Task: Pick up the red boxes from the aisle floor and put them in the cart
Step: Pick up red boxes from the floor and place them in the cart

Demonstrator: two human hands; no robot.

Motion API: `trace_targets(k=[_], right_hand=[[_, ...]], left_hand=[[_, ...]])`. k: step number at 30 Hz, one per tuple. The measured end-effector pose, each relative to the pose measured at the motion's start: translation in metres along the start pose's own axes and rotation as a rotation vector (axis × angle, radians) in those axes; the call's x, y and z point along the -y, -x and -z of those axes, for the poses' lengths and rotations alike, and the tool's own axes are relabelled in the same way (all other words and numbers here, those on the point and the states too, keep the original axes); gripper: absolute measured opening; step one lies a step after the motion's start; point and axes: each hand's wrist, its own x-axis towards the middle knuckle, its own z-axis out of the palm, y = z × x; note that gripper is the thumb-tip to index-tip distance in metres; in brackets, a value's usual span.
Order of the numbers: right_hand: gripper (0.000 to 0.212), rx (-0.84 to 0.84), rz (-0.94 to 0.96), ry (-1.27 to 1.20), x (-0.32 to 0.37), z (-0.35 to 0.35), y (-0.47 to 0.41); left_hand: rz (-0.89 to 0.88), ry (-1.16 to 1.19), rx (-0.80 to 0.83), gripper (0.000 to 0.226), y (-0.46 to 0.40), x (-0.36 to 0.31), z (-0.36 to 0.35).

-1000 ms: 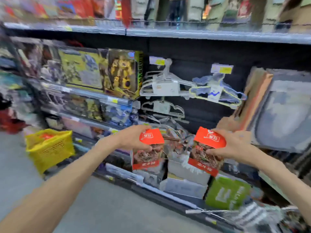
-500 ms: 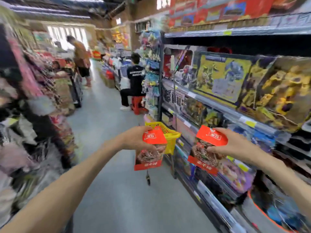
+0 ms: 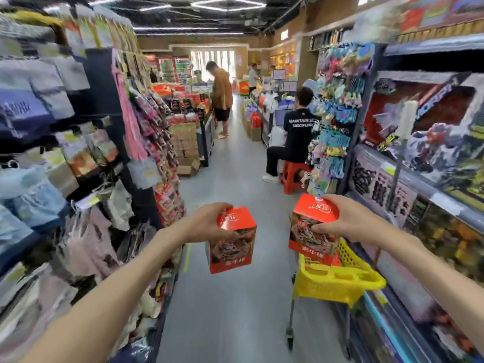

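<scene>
Red cardboard boxes, two in number, are held in the air above the aisle floor (image 3: 235,179), one per hand. The left hand (image 3: 209,222) grips the left red box (image 3: 233,242) from its top, fingers curled over the far upper edge and thumb on the near face. The right hand (image 3: 343,218) grips the right red box (image 3: 311,229) likewise, fingers over the top panel and thumb pressed on the printed front. Both boxes hang upright, slightly tilted, and are well apart from each other.

The yellow cart (image 3: 337,280) stands directly below and just beyond the right hand, against the shelving on that side; the lower edge of the right red box overlaps the cart's rear rim in the view. Whether box and rim touch cannot be determined. The left red box is beside the cart, over bare floor.

Beyond both hands, a seated person (image 3: 296,137) on a red stool (image 3: 294,175) and a standing person (image 3: 221,98) occupy the aisle. Hanging goods (image 3: 131,113) flank the left arm.
</scene>
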Motion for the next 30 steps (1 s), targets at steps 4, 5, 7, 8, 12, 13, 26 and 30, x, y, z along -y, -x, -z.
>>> trace_targets(k=[4,5,7,8,12,13,26,30], right_hand=[[0.092,-0.008,0.044,0.021,0.003,-0.011,-0.102],[0.091,-0.009,0.041,0.022,0.004,-0.014,-0.125],[0.087,-0.001,0.027,0.013,0.004,-0.024,-0.173],[0.086,-0.009,0.021,0.015,0.003,-0.029,-0.196],[0.091,-0.049,-0.031,0.024,-0.007,-0.036,-0.289],[0.091,-0.056,-0.051,0.012,-0.009,-0.035,-0.308],[0.092,-0.241,-0.398,0.046,-0.148,-0.009,-0.453],[0.097,-0.291,-0.537,0.096,-0.227,-0.021,-0.475]], left_hand=[[0.047,0.005,-0.011,0.087,-0.067,0.056,0.014],[0.046,0.009,-0.01,0.087,-0.086,0.07,0.016],[0.037,0.007,0.001,0.087,-0.129,0.1,0.02],[0.03,0.004,0.009,0.088,-0.153,0.114,0.022],[-0.041,-0.002,0.034,0.091,-0.253,0.158,0.032],[-0.063,-0.011,0.047,0.092,-0.277,0.166,0.034],[-0.533,-0.168,0.25,0.089,-0.609,0.126,-0.021],[-0.705,-0.199,0.32,0.087,-0.701,0.086,-0.076]])
